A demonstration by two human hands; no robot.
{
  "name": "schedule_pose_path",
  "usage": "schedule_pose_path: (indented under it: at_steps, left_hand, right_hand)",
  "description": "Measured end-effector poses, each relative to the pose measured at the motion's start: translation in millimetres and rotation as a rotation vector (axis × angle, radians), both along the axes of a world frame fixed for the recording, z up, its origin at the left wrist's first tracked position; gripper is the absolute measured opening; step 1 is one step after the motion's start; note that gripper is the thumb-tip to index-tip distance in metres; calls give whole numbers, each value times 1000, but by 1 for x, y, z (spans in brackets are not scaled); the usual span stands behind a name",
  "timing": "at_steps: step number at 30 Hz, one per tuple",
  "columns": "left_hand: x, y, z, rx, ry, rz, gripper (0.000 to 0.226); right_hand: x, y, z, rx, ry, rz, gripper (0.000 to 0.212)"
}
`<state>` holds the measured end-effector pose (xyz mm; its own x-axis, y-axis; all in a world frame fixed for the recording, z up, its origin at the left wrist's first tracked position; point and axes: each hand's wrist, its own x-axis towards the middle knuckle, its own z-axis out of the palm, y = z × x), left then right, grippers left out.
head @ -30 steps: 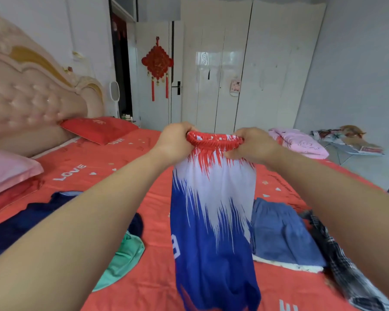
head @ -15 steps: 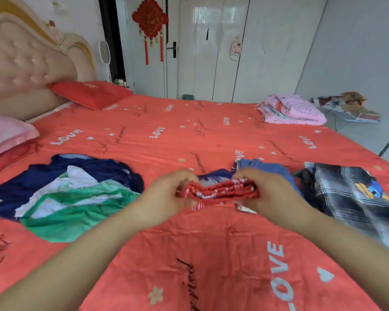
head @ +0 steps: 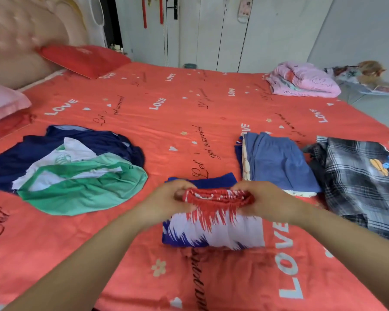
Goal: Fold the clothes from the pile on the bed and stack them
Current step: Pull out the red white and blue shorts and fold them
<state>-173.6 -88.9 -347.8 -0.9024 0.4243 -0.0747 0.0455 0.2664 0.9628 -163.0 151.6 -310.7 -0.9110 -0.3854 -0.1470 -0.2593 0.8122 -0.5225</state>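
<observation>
Red, white and blue shorts (head: 216, 230) lie partly folded on the red bed (head: 166, 113) in front of me. My left hand (head: 164, 203) and my right hand (head: 267, 203) each grip an end of the bunched red waistband, holding it over the lower part of the garment. A loose pile of navy, white and green clothes (head: 76, 176) lies to the left. A stack of folded clothes with a blue piece on top (head: 279, 164) sits just right of the shorts.
A black-and-white plaid garment (head: 357, 180) with a cartoon print lies at the right edge. A folded pink blanket (head: 301, 81) rests at the far right corner. Pillows (head: 83, 59) and a padded headboard are at the left. White wardrobe doors stand behind the bed.
The shorts hung in the air from both hands a second ago. Both hands have lowered them onto the bed, and the waistband now lies doubled over the legs.
</observation>
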Motion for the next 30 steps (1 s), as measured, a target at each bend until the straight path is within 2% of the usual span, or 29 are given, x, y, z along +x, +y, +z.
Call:
schedule_pose_path:
  at_steps: [2, 4, 7, 9, 12, 15, 18, 23, 26, 30]
  left_hand:
    - [-40, 3, -2, 30, 21, 205, 36]
    - [-78, 6, -13, -23, 37, 347, 50]
    - [-106, 5, -59, -323, -59, 377, 78]
    - [-100, 4, -97, -478, -71, 384, 82]
    - [-81, 4, -136, -575, -44, 422, 91]
    - [-77, 8, -147, -525, 31, 384, 80]
    - [-77, 14, -140, -529, 29, 295, 65]
    - [-81, 24, -105, -484, 79, 295, 46]
    - [-79, 33, -76, -473, 76, 292, 53]
    - [-84, 65, -32, -413, 155, 276, 55]
  right_hand:
    - [-47, -4, 0, -70, 48, -111, 37]
    - [-90, -7, -12, -163, 86, -266, 48]
    - [-122, -2, -69, -95, 9, -408, 61]
    - [-118, 6, -116, -69, -66, -478, 61]
    - [-103, 16, -165, -50, -122, -580, 62]
    - [-96, 17, -183, 7, -79, -548, 61]
    - [-92, 10, -180, -40, -61, -433, 48]
    - [-88, 19, -134, -24, 56, -360, 27]
    - [-80, 37, -100, -12, 102, -372, 25]
    - [-73, 73, -52, 0, 175, -402, 37]
